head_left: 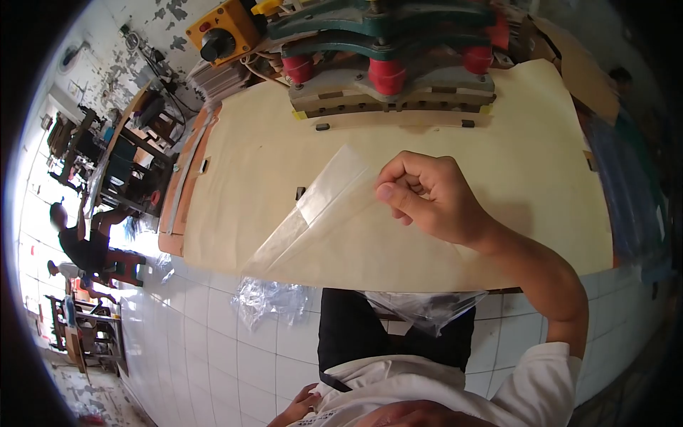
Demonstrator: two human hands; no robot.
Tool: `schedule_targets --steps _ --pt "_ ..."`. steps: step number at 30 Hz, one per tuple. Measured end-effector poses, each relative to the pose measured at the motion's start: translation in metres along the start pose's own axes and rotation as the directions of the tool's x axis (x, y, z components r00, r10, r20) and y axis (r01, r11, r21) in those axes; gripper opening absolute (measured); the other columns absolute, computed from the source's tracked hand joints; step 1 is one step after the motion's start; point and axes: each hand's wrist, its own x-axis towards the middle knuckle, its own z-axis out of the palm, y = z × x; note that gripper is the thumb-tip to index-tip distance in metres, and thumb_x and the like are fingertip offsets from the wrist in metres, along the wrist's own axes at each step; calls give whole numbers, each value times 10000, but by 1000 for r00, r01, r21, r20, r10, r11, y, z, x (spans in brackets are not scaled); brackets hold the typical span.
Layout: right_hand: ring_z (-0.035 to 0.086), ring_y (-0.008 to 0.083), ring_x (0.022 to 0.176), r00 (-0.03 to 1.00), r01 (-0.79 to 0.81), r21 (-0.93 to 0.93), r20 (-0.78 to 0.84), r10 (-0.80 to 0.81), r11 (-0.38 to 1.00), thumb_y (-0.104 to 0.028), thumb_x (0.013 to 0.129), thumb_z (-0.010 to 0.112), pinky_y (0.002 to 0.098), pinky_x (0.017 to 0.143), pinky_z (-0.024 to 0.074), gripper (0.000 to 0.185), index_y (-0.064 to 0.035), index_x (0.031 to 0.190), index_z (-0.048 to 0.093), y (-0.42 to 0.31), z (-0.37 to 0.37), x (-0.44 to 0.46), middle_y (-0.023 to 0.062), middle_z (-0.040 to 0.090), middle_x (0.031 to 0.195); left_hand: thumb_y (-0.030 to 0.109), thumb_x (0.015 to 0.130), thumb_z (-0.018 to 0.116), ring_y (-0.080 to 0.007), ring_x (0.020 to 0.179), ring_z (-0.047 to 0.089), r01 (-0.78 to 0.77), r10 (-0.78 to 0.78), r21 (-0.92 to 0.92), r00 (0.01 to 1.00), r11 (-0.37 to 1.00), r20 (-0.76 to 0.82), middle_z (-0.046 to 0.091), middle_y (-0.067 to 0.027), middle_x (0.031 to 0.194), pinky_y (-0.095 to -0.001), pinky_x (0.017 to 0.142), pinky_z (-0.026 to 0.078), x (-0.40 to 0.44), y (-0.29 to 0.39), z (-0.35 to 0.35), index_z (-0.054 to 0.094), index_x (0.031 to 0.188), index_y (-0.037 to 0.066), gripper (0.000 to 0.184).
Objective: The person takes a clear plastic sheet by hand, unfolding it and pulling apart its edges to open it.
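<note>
My right hand (430,199) is raised over the pale covered table, thumb and fingers pinched on the edge of a clear plastic sheet (307,213). The sheet is thin and glossy, with a crease along it. It slants from near the table's middle down to the front left edge. My left hand (304,402) rests low by my waist against the white shirt, its fingers loosely extended and partly visible, with nothing seen in them. A small dark block (300,193) lies beside the sheet's left edge.
A green press with red posts (386,75) stands at the table's (235,156) back. Left of it is a yellow control box (222,33). Crumpled plastic (270,302) lies below the front edge. Blue plastic sheeting (629,192) hangs at right. People (89,242) sit far left.
</note>
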Motion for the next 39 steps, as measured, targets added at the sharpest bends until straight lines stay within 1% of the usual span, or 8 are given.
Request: schedule_targets --steps 15,23,26,27,28,31,37,39 --pt "544 52 583 999 40 14 9 -40 999 -75 946 575 208 527 454 101 16 902 570 2 0 -1 17 585 689 371 909 578 -211 1092 571 214 -316 623 947 752 56 620 -104 1166 -365 947 453 3 -61 -57 556 1260 95 447" --pt "551 53 587 1000 21 31 7 -22 999 -78 946 577 208 524 457 103 14 897 576 3 2 -2 17 590 690 370 889 584 -219 1039 608 43 -412 885 895 464 172 661 -115 1107 -356 928 467 53 -74 -78 624 1198 94 416" --pt "554 53 590 1000 20 8 15 -20 1000 -73 945 577 207 524 458 100 14 896 577 2 1 -2 18 593 694 369 882 586 -223 1019 622 -133 -270 903 927 409 259 676 -119 1084 -353 921 472 67 -47 -86 650 1175 93 407" --pt "554 53 590 1000 19 10 14 -19 1000 -73 945 577 207 524 458 100 14 896 577 2 1 -2 18 593 694 348 838 585 -238 954 648 -122 -110 767 963 629 244 707 -119 947 -359 876 490 51 -20 -76 715 998 73 344" --pt "555 52 591 1000 21 9 17 -21 1000 -71 944 577 207 524 459 98 14 895 577 3 2 -2 18 594 698 340 852 580 -255 894 662 -105 -161 896 968 432 192 709 -104 933 -356 835 504 17 53 -32 701 995 65 333" --pt "555 51 592 999 28 10 20 -28 1000 -67 943 576 207 523 460 94 13 894 576 3 2 -2 18 595 703 340 857 586 -250 827 671 -111 -80 658 964 745 254 706 -110 900 -350 786 516 13 85 -9 694 933 54 316" --pt "557 55 578 999 34 33 -1 -34 999 -59 921 599 212 523 452 92 20 874 590 3 3 -2 24 597 665 450 858 636 -312 846 686 -193 240 803 969 564 63 699 -169 853 -391 760 529 -13 129 74 670 997 97 381" --pt "562 59 564 999 34 53 -29 -32 998 -55 899 621 217 523 448 94 26 853 607 4 5 -2 30 602 626 475 855 643 -347 848 679 -41 228 904 972 425 -63 697 -185 863 -410 773 529 -19 138 92 659 1053 125 402"
